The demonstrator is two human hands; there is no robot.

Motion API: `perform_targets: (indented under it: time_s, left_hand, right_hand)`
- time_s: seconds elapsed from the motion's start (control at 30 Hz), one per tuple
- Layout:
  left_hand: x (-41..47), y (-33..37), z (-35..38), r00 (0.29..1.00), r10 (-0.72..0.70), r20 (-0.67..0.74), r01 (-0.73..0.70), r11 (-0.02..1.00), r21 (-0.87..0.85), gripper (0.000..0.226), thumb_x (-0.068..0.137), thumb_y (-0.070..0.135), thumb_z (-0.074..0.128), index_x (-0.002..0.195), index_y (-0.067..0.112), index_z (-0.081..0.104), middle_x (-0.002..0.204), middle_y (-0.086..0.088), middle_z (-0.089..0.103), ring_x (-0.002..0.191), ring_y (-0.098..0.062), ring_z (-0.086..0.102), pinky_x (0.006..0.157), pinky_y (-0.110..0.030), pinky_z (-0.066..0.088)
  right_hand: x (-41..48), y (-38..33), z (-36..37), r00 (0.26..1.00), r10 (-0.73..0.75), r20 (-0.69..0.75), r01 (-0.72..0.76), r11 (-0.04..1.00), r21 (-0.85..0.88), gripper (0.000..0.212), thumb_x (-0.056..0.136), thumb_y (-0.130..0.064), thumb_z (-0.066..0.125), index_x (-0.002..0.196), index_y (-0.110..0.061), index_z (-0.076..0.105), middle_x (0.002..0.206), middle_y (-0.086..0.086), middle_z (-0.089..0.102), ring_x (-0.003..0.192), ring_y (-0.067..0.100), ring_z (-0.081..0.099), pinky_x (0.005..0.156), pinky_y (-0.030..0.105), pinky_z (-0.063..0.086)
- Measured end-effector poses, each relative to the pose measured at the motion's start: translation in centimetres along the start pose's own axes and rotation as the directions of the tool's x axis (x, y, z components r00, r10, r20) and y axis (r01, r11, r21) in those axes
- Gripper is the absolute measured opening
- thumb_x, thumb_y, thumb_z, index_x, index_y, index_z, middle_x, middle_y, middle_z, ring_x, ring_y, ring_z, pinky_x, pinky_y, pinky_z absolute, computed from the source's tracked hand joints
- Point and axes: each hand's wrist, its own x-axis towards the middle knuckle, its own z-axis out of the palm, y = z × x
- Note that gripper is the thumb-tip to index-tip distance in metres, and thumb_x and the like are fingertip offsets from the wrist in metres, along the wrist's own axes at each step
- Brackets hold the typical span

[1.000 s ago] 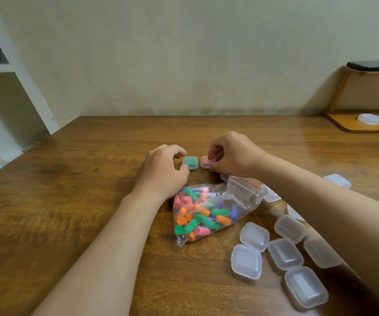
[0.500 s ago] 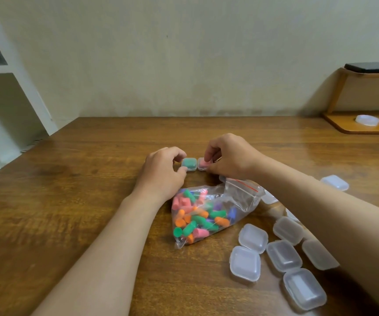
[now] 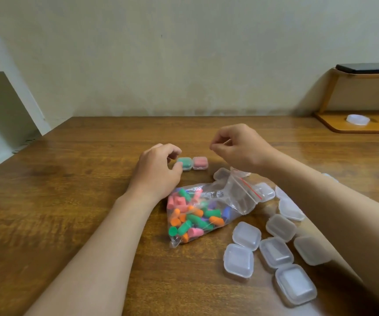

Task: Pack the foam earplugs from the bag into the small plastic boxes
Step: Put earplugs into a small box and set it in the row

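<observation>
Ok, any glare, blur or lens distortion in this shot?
Head view: soft, even light, with faint shadows around the small clear plastic boxes; a pale sheen on the brown wooden table at left; the wide lens slants the white shelf frame; nothing is badly blurred.

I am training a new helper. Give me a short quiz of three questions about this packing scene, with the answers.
1. True or false: the box of green earplugs stands left of the box of pink earplugs.
2. The right hand is: A) in the air, touching no box; B) flat on the table; C) pressing a lid.
3. Fill in: the empty clear boxes lie on the ___ side of the zip bag.
Key: 1 true; 2 A; 3 right.
</observation>
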Motion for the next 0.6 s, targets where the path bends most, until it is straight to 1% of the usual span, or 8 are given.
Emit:
perform_targets:
  time_s: [0.07, 0.17, 0.2, 0.27, 0.33, 0.4, 0.5, 0.6]
  left_hand:
    - [-0.1, 0.2, -0.1, 0.999, 0.035, -0.022, -0.035, 0.999, -0.020, 0.027, 0.095, 0.017, 0.065, 0.122, 0.020, 0.067, 0.117, 0.003, 0.066, 0.106, -0.009, 0.057, 0.081, -0.017, 0.044]
    - [-0.5, 1.0, -0.4, 0.993, 0.111, -0.050, -0.114, 0.991, -0.064, 0.023, 0.096, 0.018, 0.064, 0.118, 0.018, 0.070, 0.109, 0.005, 0.067, 0.099, -0.006, 0.058, 0.075, -0.007, 0.039]
    - [-0.6, 1.4, -0.3, 0.987, 0.146, -0.058, -0.151, 0.984, -0.094, 0.020, 0.095, 0.018, 0.064, 0.114, 0.017, 0.072, 0.104, 0.006, 0.068, 0.096, -0.006, 0.059, 0.074, -0.008, 0.041]
    - [-0.8, 2.0, -0.1, 0.971, 0.229, -0.074, -0.239, 0.957, -0.164, 0.014, 0.092, 0.019, 0.067, 0.104, 0.017, 0.075, 0.097, 0.006, 0.070, 0.090, -0.008, 0.063, 0.077, -0.017, 0.049]
    - [-1.2, 2.5, 0.2, 0.955, 0.294, -0.041, -0.296, 0.932, -0.209, 0.012, 0.091, 0.020, 0.069, 0.100, 0.016, 0.076, 0.094, 0.005, 0.072, 0.089, -0.009, 0.065, 0.080, -0.022, 0.052]
    - [-1.7, 2.9, 0.6, 0.939, 0.343, 0.010, -0.330, 0.912, -0.242, 0.013, 0.091, 0.022, 0.068, 0.101, 0.017, 0.076, 0.093, 0.007, 0.071, 0.087, -0.005, 0.065, 0.079, -0.018, 0.051]
    - [-2.3, 3.5, 0.6, 0.922, 0.380, 0.074, -0.351, 0.902, -0.252, 0.016, 0.093, 0.023, 0.066, 0.105, 0.019, 0.075, 0.094, 0.008, 0.070, 0.087, -0.004, 0.065, 0.077, -0.016, 0.052]
    - [-2.4, 3.7, 0.4, 0.917, 0.383, 0.109, -0.344, 0.900, -0.267, 0.016, 0.093, 0.023, 0.067, 0.107, 0.020, 0.075, 0.095, 0.010, 0.071, 0.088, -0.003, 0.065, 0.076, -0.018, 0.053]
  right_hand:
    - [-1.1, 0.6, -1.3, 0.999, 0.035, -0.040, -0.034, 0.999, 0.014, 0.019, 0.094, -0.010, 0.056, 0.099, -0.019, 0.073, 0.098, -0.007, 0.068, 0.094, 0.008, 0.062, 0.081, 0.026, 0.051]
    - [-3.2, 2.0, -3.0, 0.996, 0.068, -0.055, -0.070, 0.997, -0.025, 0.029, 0.092, -0.003, 0.055, 0.107, -0.024, 0.070, 0.103, -0.011, 0.066, 0.096, 0.004, 0.061, 0.076, 0.018, 0.047]
    - [-3.8, 2.4, -3.4, 0.996, 0.080, -0.048, -0.082, 0.996, -0.046, 0.031, 0.091, -0.003, 0.056, 0.110, -0.024, 0.069, 0.105, -0.011, 0.066, 0.097, 0.003, 0.062, 0.075, 0.017, 0.047]
    - [-4.9, 3.1, -3.7, 0.995, 0.092, -0.026, -0.094, 0.991, -0.097, 0.034, 0.090, -0.003, 0.059, 0.115, -0.024, 0.068, 0.110, -0.012, 0.066, 0.099, 0.005, 0.062, 0.079, 0.020, 0.050]
    - [-5.4, 3.7, -3.4, 0.995, 0.097, -0.005, -0.096, 0.985, -0.142, 0.037, 0.090, -0.007, 0.061, 0.121, -0.026, 0.066, 0.116, -0.012, 0.065, 0.104, 0.008, 0.061, 0.086, 0.025, 0.051]
    - [-5.4, 4.1, -2.9, 0.996, 0.087, 0.026, -0.081, 0.978, -0.190, 0.040, 0.092, -0.014, 0.063, 0.128, -0.030, 0.062, 0.126, -0.010, 0.063, 0.111, 0.009, 0.059, 0.090, 0.026, 0.049]
    - [-5.4, 4.0, -2.4, 0.996, 0.054, 0.077, -0.034, 0.968, -0.250, 0.048, 0.092, -0.017, 0.062, 0.137, -0.033, 0.057, 0.137, -0.006, 0.059, 0.121, 0.012, 0.056, 0.089, 0.022, 0.042]
    - [-5.5, 3.9, -2.4, 0.996, 0.030, 0.088, -0.005, 0.962, -0.274, 0.046, 0.093, -0.017, 0.059, 0.137, -0.031, 0.058, 0.134, -0.004, 0.061, 0.117, 0.013, 0.058, 0.085, 0.021, 0.039]
